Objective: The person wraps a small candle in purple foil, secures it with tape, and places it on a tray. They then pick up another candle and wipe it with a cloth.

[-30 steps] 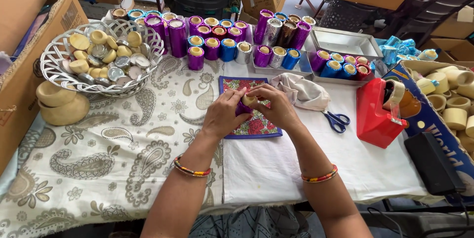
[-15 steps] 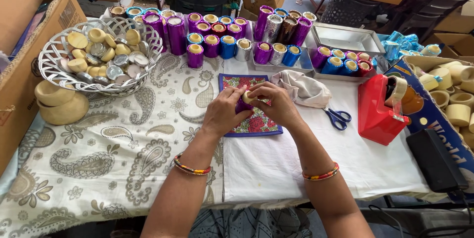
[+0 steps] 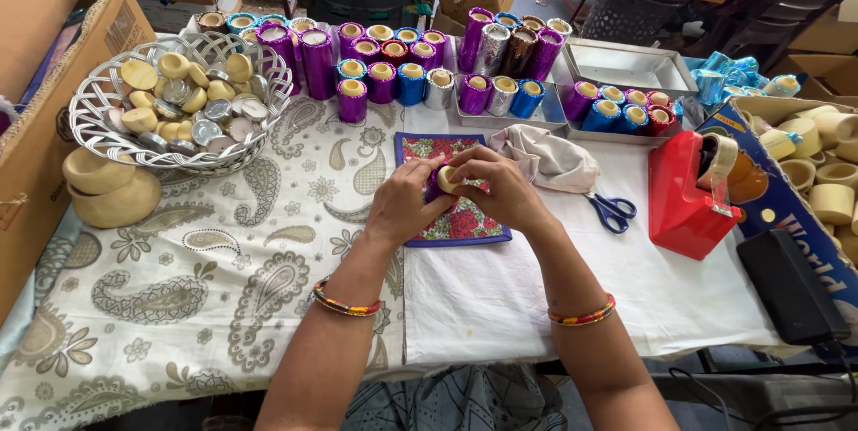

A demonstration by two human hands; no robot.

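- left hand closed round a small purple foil-wrapped roll, thumb up by the roll's pale end
- right hand closed on same roll from other side, fingers curled over top; both hands touching each other
- roll held just above a small floral mat with blue edge; most of roll hidden by fingers
- beaded bangle on left wrist, beaded bangle on right wrist
- mat lies on desk, on seam between paisley cloth and plain white cloth
- crumpled beige cloth just right of mat, touching right hand's far side or nearly, cannot tell
- blue-handled scissors right of beige cloth, flat on white cloth
- red tape dispenser further right, tape roll up top
- black block with cable at right desk edge
- far side: rows of foil-wrapped rolls, purple, blue, silver, red, upright, some in metal trays
- white woven basket far left, full of pale discs and silver cups
- stacked pale bowl shapes just in front of basket
- cardboard box at left edge; printed box at right with pale bare rolls inside
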